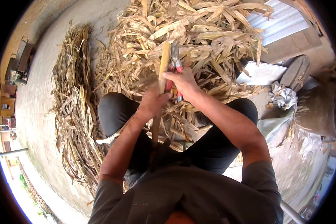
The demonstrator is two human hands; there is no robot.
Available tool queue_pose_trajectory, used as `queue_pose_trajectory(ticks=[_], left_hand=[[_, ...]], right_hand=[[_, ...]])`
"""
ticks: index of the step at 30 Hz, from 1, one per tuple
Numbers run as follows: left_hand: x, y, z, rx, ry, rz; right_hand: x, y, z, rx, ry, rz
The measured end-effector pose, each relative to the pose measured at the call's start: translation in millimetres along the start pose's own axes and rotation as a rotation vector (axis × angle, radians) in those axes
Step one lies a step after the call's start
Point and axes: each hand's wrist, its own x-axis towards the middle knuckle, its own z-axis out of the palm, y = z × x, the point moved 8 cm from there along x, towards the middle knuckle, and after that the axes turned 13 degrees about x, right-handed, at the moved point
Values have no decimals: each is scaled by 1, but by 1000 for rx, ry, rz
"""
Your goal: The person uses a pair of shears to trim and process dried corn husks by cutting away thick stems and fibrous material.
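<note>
Between my knees, my left hand (152, 101) is closed round a long, narrow, yellowish-brown strip (163, 56); it is slightly blurred. The strip stands almost upright, its pale end pointing away from me and its darker end running down towards my lap. I cannot tell if it is wood or dried stalk. My right hand (183, 81) grips red-handled pliers (175, 56), their metal jaws pointing away from me beside the strip. The right thumb lies against the strip. Beyond both hands spreads a large heap of dry corn leaves (156, 30).
A long bundle of dry leaves (72, 93) lies left of my legs. At the right are a white board (260, 73), a dark shoe sole (295, 71), crumpled paper (283, 95) and a brown sack (315, 112). A corrugated sheet (282, 22) lies at the far right.
</note>
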Motion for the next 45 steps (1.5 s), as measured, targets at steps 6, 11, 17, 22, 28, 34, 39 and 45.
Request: queue_pose_trajectory(ticks=[6,11,17,22,28,34,39,45], left_hand=[[-10,0,2,-38,-72,-4],[-27,-9,0,-92,-191,-133],[-37,-27,-2,-291,-155,-214],[-25,-20,-41,-396,73,-211],[-7,-20,-62,-286,73,-212],[1,-20,-51,-185,13,-172],[2,-9,-55,-92,-15,-166],[4,-13,-51,-37,-65,-92]], right_hand=[[6,9,-11,-114,33,158],[9,-12,-7,-162,62,46],[20,-21,-11,-106,33,-39],[-6,-21,3,-589,-179,-47],[-36,6,12,-880,-344,91],[-40,10,16,-880,-372,147],[-33,16,10,-826,-381,194],[-31,10,6,-876,-376,246]])
